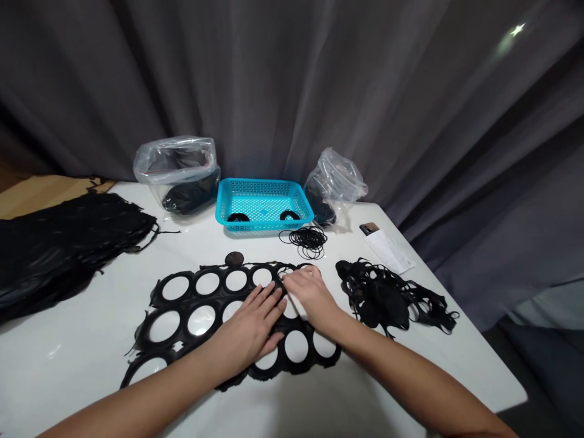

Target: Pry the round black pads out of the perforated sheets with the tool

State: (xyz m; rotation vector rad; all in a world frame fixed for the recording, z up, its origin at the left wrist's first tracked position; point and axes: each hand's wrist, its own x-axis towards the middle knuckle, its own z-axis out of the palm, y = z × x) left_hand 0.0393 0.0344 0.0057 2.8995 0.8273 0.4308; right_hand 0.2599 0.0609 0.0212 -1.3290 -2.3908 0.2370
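A black rubber sheet (182, 307) punched with large round holes lies flat on the white table (82, 365) in front of me. My left hand (253, 325) rests flat on the sheet's middle, fingers stretched out. My right hand (309, 293) lies beside it on the sheet's upper right part, its fingers curled down at a ring near the edge; whether they grip anything is hidden. A loose black disc (234, 258) sits just beyond the sheet.
A teal basket (264, 194) holding two black discs stands at the back, flanked by two clear plastic bags (177, 170) (333, 182). Thin black rings (309, 240) lie before it. Scrap rubber (392, 298) is piled right, stacked black sheets (59, 243) left, a paper (390, 250) far right.
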